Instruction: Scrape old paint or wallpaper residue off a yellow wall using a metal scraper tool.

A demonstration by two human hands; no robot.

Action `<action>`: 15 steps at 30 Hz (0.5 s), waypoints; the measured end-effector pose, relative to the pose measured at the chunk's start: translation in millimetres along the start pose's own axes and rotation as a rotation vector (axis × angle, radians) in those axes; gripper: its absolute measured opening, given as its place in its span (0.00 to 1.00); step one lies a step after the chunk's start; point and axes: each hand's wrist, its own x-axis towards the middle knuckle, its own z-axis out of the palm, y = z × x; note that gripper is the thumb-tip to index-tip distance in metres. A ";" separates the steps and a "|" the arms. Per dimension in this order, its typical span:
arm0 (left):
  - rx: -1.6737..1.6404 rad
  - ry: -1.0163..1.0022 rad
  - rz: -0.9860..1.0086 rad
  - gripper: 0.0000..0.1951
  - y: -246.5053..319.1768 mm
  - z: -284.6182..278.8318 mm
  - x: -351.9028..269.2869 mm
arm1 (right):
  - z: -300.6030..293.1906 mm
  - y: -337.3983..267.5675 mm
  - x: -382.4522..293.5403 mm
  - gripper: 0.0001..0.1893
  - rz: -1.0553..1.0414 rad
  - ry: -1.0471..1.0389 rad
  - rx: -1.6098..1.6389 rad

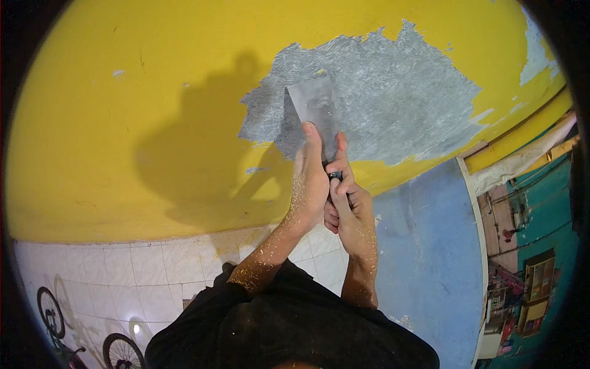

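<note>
My right hand (348,198) grips the dark handle of a wide metal scraper (315,104). My left hand (309,180) is closed around the lower part of the blade, its thumb lying on the blade face. The blade's broad edge points up over a bare grey patch (405,97) with a ragged outline, where paint is off the yellow wall (184,41). A small yellow fleck of paint stands just above the blade edge. Whether the edge touches the wall I cannot tell. Paint crumbs cling to both my forearms.
White wall tiles (147,263) adjoin the yellow paint below. At the lower left are bicycle wheels (123,351). A blue wall (424,258) stands at the right, beside an opening onto a teal wall and a wooden cabinet (537,290). Another bare patch (534,55) lies at the upper right.
</note>
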 end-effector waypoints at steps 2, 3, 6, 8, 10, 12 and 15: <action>0.017 0.058 -0.024 0.30 1.7 4.3 1.4 | -1.8 0.7 -1.1 0.14 0.022 -0.078 0.072; 0.016 0.064 -0.013 0.30 2.4 6.7 3.0 | 1.8 0.5 -2.6 0.15 -0.023 -0.016 0.025; 0.130 0.134 -0.027 0.30 4.2 12.3 10.3 | 3.6 2.2 6.8 0.16 -0.111 0.062 -0.068; 0.099 0.122 -0.043 0.30 2.3 5.4 6.9 | 3.6 6.2 5.5 0.16 -0.150 0.081 -0.114; 0.066 0.112 -0.047 0.29 0.9 0.7 3.2 | 1.8 10.0 -1.0 0.16 -0.111 0.048 -0.183; 0.109 0.108 -0.045 0.28 0.2 0.2 -9.8 | 5.2 8.2 -4.9 0.17 -0.105 0.025 -0.167; 0.214 0.204 0.104 0.26 13.6 -5.9 4.0 | 15.5 5.4 23.1 0.18 -0.120 -0.018 -0.176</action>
